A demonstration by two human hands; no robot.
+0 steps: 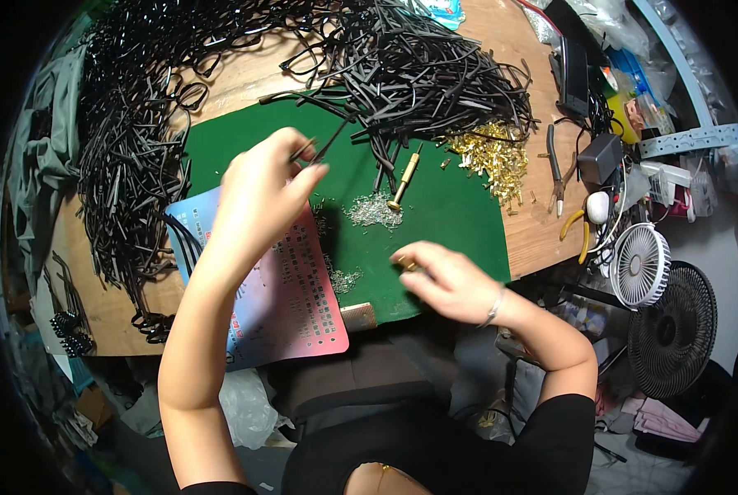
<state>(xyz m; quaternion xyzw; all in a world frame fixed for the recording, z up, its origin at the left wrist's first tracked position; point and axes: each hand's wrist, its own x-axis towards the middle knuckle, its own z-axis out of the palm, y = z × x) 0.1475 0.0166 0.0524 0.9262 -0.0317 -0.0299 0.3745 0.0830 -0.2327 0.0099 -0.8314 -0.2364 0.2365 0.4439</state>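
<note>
Fingers [310, 175] of the left hand [263, 188] are pressed together on a thin black strip [335, 138], pinching it above the left part of the green mat [451, 219]; its visible end points far and right. The right hand [451, 286] is near the mat's near right edge, thumb and forefinger pinching a small gold piece [408, 263]. Between the hands and farther off, a brass screwdriver [407, 177] lies tilted, its near end touching a heap of small silver parts [373, 212]. A second silver heap [344, 281] lies nearer, just beside the pink-and-blue sheet [303, 305] at left. Gold parts [494, 161] spread over the mat's far right edge. Black strips [435, 78] pile up at the far side, and more [122, 173] at left.
</note>
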